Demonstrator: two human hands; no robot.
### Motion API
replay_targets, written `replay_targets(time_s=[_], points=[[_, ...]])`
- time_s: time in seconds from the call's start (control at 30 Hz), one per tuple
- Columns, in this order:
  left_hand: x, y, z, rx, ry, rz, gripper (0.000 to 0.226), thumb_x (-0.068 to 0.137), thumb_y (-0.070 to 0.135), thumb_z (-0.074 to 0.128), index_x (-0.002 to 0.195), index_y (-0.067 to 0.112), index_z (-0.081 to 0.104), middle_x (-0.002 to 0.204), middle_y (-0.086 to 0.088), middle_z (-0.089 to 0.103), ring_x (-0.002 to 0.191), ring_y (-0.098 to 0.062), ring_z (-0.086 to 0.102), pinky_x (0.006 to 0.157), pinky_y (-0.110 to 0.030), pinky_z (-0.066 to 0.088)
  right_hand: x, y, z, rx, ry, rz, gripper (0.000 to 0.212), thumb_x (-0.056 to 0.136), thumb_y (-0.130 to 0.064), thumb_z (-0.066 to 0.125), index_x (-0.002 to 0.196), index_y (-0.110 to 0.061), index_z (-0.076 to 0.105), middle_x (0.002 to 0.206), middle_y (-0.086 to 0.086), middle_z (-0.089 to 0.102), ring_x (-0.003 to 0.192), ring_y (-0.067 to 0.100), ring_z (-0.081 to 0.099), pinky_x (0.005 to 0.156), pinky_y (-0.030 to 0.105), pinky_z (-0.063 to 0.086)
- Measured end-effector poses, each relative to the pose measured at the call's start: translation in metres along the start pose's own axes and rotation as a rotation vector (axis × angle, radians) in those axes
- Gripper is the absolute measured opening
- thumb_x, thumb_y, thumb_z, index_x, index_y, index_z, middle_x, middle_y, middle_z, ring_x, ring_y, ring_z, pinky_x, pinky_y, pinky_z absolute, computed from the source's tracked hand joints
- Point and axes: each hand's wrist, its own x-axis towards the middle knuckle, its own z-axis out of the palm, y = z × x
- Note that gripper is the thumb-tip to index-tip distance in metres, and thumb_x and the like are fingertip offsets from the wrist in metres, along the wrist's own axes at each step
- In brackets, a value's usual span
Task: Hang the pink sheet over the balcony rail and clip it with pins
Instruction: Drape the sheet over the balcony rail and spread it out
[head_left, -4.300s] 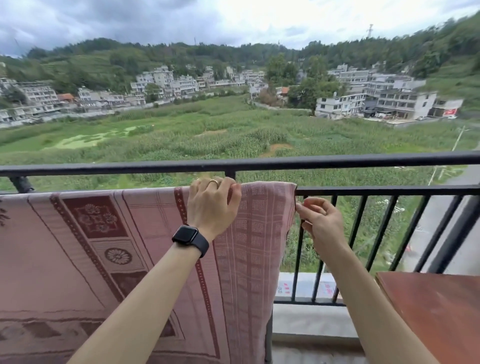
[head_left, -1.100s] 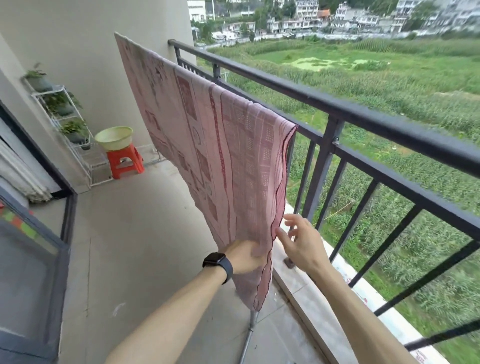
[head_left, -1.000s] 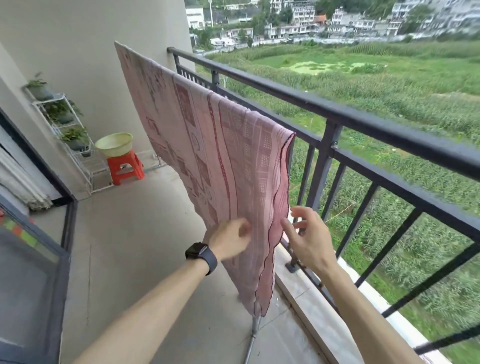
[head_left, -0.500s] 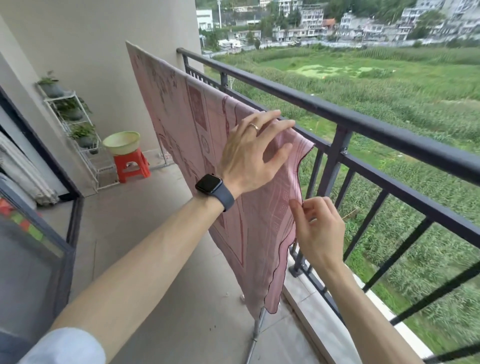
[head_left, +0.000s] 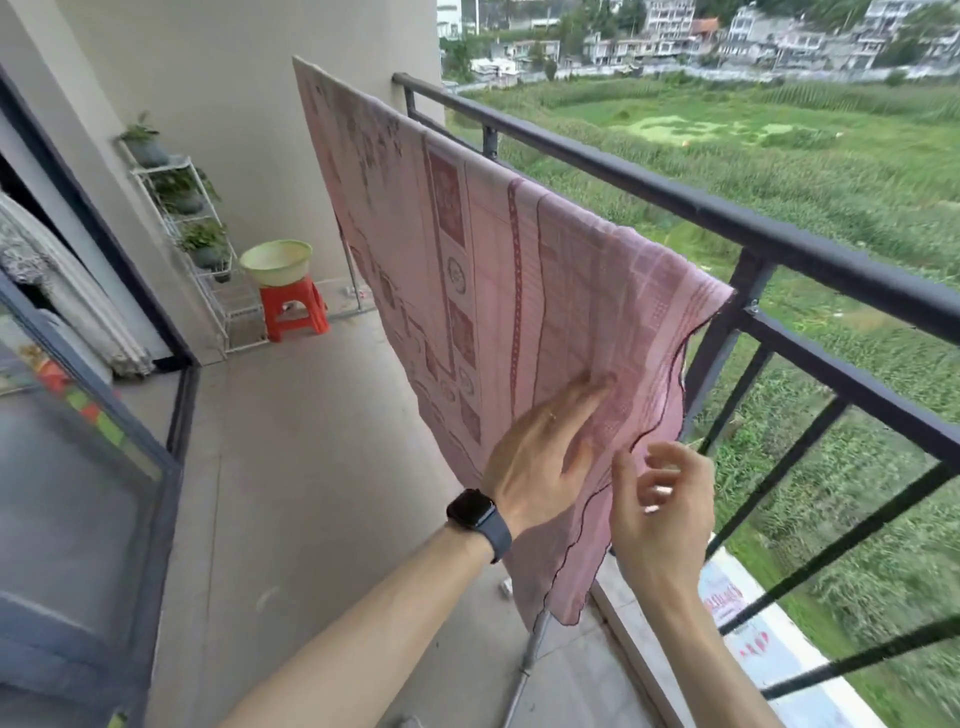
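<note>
The pink patterned sheet (head_left: 519, 291) hangs draped over a bar just inside the black balcony rail (head_left: 831, 260), and its near corner dangles low. My left hand (head_left: 545, 452), with a dark watch on the wrist, lies flat with straight fingers against the sheet's near face, low down. My right hand (head_left: 660, 514) is beside the sheet's wavy right edge with fingers loosely spread and blurred. It seems to hold nothing. No pins are visible.
A pale green basin (head_left: 275, 262) sits on an orange stool (head_left: 293, 312) by the far wall, next to a white plant shelf (head_left: 182, 208). A glass door frame (head_left: 171, 457) runs along the left. A thin metal leg (head_left: 524, 670) stands under the sheet.
My left hand has slid from near the top of the sheet down its face. My right hand has loosened its pinch on the edge and spread its fingers.
</note>
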Motion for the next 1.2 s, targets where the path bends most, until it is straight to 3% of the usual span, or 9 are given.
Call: replay_targets(time_s=[0.13,0.27,0.4,0.5,0.6,0.8,1.0,1.2], points=[[-0.058,-0.063,-0.001,0.156,-0.182,-0.287,0.057,0.09,0.019,0.052,0.145,0.029,0.042,0.156,-0.003,0.037,0.138,-0.025,0.04,0.11,-0.042,0.038,-0.045,0.008,0.03,-0.193,-0.333,-0.058,0.023,0.088,-0.013,0.07,0.097,-0.029,0.057,0.089,-0.012,0.058,0.074,0.001,0.058,0.059,0.027,0.046],[-0.095,-0.14,-0.029,0.32,-0.345,-0.612,0.056,0.09,0.03,0.052,0.144,0.031,0.041,0.159,-0.005,0.028,0.142,-0.035,0.028,0.112,-0.047,0.029,-0.054,-0.008,0.094,-0.343,-0.707,-0.027,0.027,0.092,-0.027,0.065,0.12,-0.026,0.065,0.115,-0.005,0.067,0.1,0.024,0.065,0.071,0.034,0.051],[-0.107,-0.219,-0.078,0.324,-0.336,-0.795,0.058,0.089,0.032,0.051,0.146,0.031,0.039,0.159,-0.006,0.028,0.145,-0.033,0.02,0.116,-0.046,0.022,-0.025,-0.04,0.181,-0.387,-0.875,-0.166,0.034,0.095,-0.029,0.054,0.128,-0.027,0.062,0.128,-0.008,0.063,0.121,0.025,0.052,0.082,0.035,0.049],[-0.101,-0.288,-0.134,0.324,-0.284,-0.852,0.058,0.087,0.03,0.05,0.144,0.03,0.042,0.155,-0.004,0.037,0.141,-0.031,0.028,0.114,-0.044,0.027,0.008,-0.072,0.263,-0.385,-0.888,-0.282,0.035,0.097,-0.031,0.055,0.131,-0.026,0.062,0.131,-0.008,0.064,0.126,0.021,0.047,0.088,0.034,0.047],[-0.083,-0.36,-0.202,0.376,-0.211,-0.852,0.054,0.086,0.033,0.05,0.14,0.035,0.047,0.147,0.004,0.048,0.135,-0.026,0.039,0.109,-0.041,0.033,0.04,-0.108,0.353,-0.422,-0.853,-0.41,0.03,0.098,-0.035,0.052,0.126,-0.031,0.063,0.129,-0.016,0.063,0.126,0.018,0.049,0.083,0.031,0.047],[-0.036,-0.493,-0.339,0.472,-0.087,-0.807,0.048,0.089,0.032,0.054,0.136,0.04,0.051,0.147,0.008,0.047,0.141,-0.024,0.032,0.114,-0.043,0.024,0.1,-0.18,0.515,-0.465,-0.794,-0.513,0.033,0.097,-0.035,0.052,0.126,-0.031,0.066,0.131,-0.015,0.065,0.132,0.019,0.049,0.097,0.036,0.048],[0.018,-0.598,-0.455,0.649,-0.084,-0.694,0.048,0.09,0.035,0.051,0.138,0.043,0.048,0.149,0.008,0.046,0.143,-0.023,0.031,0.115,-0.046,0.021,0.151,-0.228,0.639,-0.478,-0.696,-0.502,0.033,0.098,-0.036,0.054,0.128,-0.028,0.065,0.131,-0.012,0.066,0.135,0.021,0.048,0.1,0.041,0.044],[0.084,-0.719,-0.52,0.745,-0.088,-0.599,0.049,0.092,0.038,0.049,0.14,0.041,0.047,0.149,0.006,0.047,0.142,-0.022,0.033,0.111,-0.039,0.026,0.195,-0.244,0.761,-0.451,-0.611,-0.474,0.016,0.094,-0.027,0.062,0.107,-0.021,0.07,0.108,-0.009,0.074,0.122,0.025,0.055,0.087,0.04,0.046]])
